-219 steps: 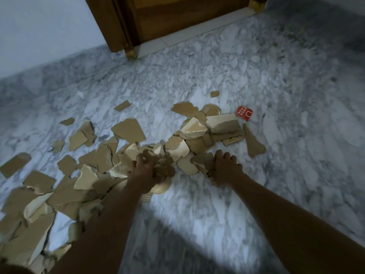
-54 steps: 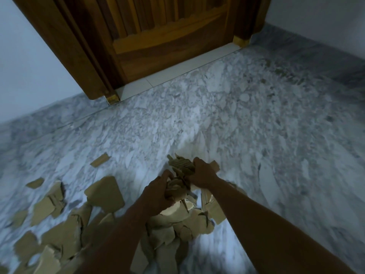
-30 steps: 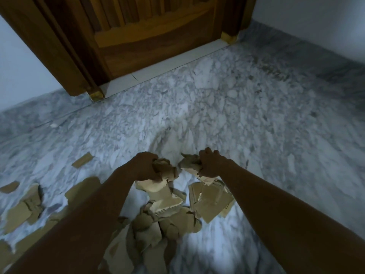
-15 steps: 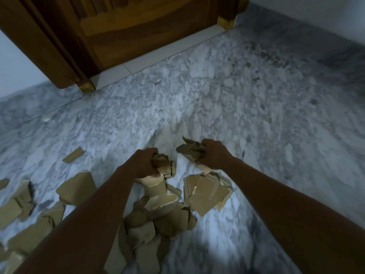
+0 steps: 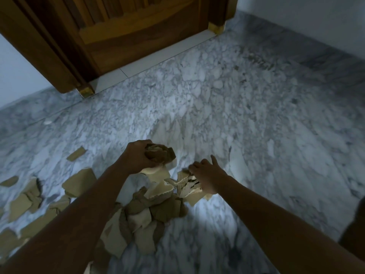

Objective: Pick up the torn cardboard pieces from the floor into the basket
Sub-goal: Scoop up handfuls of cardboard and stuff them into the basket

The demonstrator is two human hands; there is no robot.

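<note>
Head view, nearest first: two bare forearms reach in from the bottom edge, over a heap of torn tan and cream cardboard pieces piled on the grey-white marble floor. A dark shape cuts in at the right edge; can't tell what it is.

Left of the heap, more loose brown cardboard scraps lie flat, running out of frame at the left and bottom. One small strip sits apart, further out.

Left hand is clenched around a crumpled brown wad of cardboard, lifted clear of the pile. Right hand is closed loosely on pale ripped pieces at the top of the heap, index finger sticking out. Whether that bunch is off the floor or resting on the heap, can't tell.

Progress, my read: early to middle. Floor to the right and ahead is bare, the bulk is raked into one heap, and only two handfuls are in hand. No basket in frame, so nothing confirms any piece is in it.

Beyond the hands: bare marble, then a pale threshold strip and the brown wooden door with its frame. Light is dim and edges blur, so a piece count isn't possible.
</note>
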